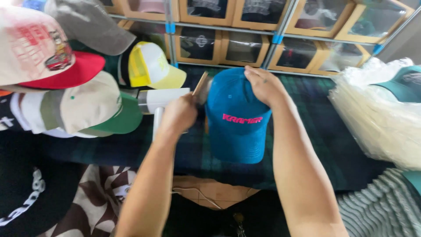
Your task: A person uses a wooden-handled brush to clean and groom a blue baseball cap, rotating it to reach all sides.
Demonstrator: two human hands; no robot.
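Blue cap (237,123) under right hand (263,85) fingers; left hand (179,115) beside.

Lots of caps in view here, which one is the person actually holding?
The blue fabric cap with pink lettering, in the middle. The right hand grips its crown, while the left hand holds a white handheld device beside it. The other caps lie untouched at left.

A dark green plaid tabletop (315,127) carries a blue cap (237,118) mid-surface, stacked clear bags (381,118) at its right edge, and piled caps (79,101) at its left edge.
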